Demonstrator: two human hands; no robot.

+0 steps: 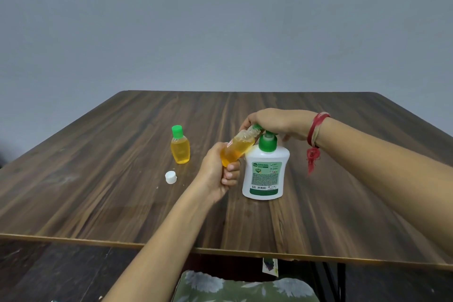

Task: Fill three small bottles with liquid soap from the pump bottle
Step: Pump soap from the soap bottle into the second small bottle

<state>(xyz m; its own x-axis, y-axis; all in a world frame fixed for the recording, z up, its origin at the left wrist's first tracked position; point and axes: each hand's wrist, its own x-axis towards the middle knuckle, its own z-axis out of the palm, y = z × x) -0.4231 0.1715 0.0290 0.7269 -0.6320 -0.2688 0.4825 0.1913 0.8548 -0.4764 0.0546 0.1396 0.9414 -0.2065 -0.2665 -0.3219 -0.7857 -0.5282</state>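
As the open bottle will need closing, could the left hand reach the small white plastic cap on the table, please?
Probably yes: the small white plastic cap lies near the left hand, nothing between. But that hand grips the tilted clear plastic bottle.

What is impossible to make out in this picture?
All in the head view:
the pump head: mostly covered by the right hand
base of the held bottle: hidden inside the left hand
small print on the pump bottle: too small to read
a third small bottle: not in view
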